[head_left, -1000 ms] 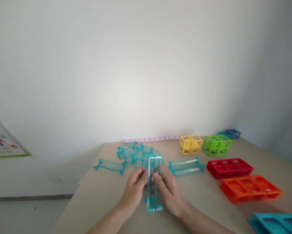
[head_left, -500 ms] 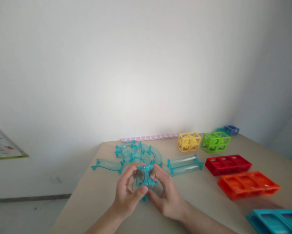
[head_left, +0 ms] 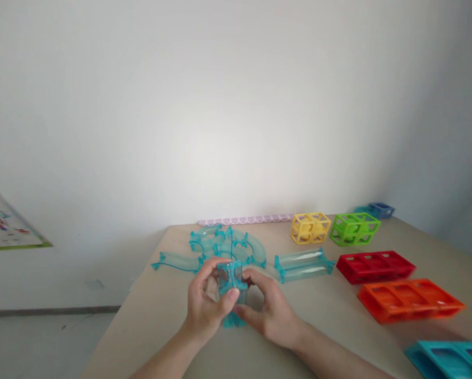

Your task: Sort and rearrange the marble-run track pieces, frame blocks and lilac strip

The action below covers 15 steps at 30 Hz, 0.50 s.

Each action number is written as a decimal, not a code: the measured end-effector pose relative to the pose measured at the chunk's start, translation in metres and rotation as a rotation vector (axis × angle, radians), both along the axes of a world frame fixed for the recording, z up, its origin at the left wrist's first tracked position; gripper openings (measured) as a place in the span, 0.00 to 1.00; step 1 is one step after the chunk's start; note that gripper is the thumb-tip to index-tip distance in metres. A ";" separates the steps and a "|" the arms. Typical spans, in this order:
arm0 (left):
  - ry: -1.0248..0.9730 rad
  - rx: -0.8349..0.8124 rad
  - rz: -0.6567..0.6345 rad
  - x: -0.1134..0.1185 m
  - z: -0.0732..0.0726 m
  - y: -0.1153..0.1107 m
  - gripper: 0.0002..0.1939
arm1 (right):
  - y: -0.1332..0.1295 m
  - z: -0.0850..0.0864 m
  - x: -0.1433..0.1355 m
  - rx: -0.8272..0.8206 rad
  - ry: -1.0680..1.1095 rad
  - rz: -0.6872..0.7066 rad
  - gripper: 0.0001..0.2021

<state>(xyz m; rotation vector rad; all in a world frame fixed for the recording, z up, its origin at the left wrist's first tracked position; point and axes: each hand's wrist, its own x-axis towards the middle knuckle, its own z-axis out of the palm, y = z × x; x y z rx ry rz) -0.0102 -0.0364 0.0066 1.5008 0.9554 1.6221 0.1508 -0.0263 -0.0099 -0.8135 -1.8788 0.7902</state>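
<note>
Near the middle of the table, a clear teal plastic piece (head_left: 232,273) is held upright between both hands. My left hand (head_left: 207,302) grips its left side, with the thumb across the front and the fingers behind the top. On the right side, my right hand (head_left: 269,310) pinches the piece with thumb and fingertips. More teal plastic (head_left: 234,320) shows just below the hands; whether it is joined to the held piece I cannot tell. Behind the hands lie curved teal track pieces (head_left: 253,247) and a short one (head_left: 178,261) to their left.
Straight teal tracks (head_left: 304,265) lie right of centre. Yellow (head_left: 310,228) and green (head_left: 354,229) frame blocks stand at the back. Red (head_left: 375,267), orange (head_left: 411,300) and blue (head_left: 452,358) frames line the right side. A patterned purple strip (head_left: 251,219) runs along the wall.
The held piece has turned and shifted slightly left in my hands, and more of the teal plastic below it shows. My right fingers have loosened slightly. The whole view has shifted a little.
</note>
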 end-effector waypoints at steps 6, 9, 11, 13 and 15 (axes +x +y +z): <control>-0.139 -0.043 0.013 -0.003 -0.007 0.013 0.16 | 0.003 -0.001 -0.002 -0.064 -0.030 -0.004 0.09; -0.193 -0.072 -0.038 -0.005 -0.014 0.016 0.18 | 0.003 -0.001 0.001 0.037 -0.033 -0.052 0.14; -0.200 -0.060 -0.082 -0.007 -0.015 0.016 0.19 | 0.001 0.002 0.005 0.127 -0.072 -0.089 0.25; -0.162 -0.049 -0.146 -0.009 -0.014 0.015 0.21 | -0.001 0.010 0.011 0.177 -0.163 -0.107 0.33; -0.060 -0.054 -0.222 -0.010 -0.012 0.015 0.23 | -0.004 0.022 0.018 0.184 -0.283 -0.077 0.38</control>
